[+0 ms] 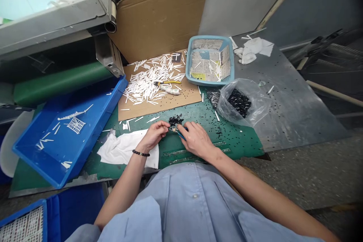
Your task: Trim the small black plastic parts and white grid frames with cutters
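My left hand (155,134), with a dark bead bracelet on its wrist, is closed in a pinch; what sits between its fingertips is too small to name. Opposite it, my right hand (197,140) is wrapped round blue-handled pliers (181,134), whose tip points at the left fingertips. Just beyond both hands lies a small heap of black pieces (176,120) on the green mat (195,113). A folded white cloth (124,146) lies under and beside my left wrist.
White sticks (147,81) and a yellow-handled cutter (167,82) lie on cardboard (129,111). Behind stands a light-blue basket (231,64) lined with newspaper. To the right is a clear bag (259,104) of black pieces; to the left, a blue tray (93,136) with white parts.
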Tool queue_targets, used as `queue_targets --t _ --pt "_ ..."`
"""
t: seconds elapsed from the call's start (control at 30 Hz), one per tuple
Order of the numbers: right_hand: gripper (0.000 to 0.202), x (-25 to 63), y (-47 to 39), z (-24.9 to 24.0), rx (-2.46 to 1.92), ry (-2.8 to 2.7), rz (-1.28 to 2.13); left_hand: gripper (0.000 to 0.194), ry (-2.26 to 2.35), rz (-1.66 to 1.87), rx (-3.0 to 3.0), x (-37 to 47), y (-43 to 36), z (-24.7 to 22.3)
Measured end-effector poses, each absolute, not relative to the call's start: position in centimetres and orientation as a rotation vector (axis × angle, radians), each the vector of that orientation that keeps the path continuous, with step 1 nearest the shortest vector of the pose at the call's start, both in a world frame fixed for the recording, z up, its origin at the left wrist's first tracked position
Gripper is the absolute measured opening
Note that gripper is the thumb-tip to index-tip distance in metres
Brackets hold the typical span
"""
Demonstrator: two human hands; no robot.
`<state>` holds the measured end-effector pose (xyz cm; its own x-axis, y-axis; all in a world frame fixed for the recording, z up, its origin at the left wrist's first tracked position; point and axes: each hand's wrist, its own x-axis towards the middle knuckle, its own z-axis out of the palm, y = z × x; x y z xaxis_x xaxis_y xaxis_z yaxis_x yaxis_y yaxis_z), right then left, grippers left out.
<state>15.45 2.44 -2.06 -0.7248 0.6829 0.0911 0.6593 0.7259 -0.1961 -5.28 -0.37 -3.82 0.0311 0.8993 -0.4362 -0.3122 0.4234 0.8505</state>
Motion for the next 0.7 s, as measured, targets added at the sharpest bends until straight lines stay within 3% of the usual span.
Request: queue_targets --t 0.7 --pt "0.033 14.8 1.2 -2.3 -1.189 -2.921 0.327 0.027 1.364 0.874 0.735 -5.5 -0.7 -3.6"
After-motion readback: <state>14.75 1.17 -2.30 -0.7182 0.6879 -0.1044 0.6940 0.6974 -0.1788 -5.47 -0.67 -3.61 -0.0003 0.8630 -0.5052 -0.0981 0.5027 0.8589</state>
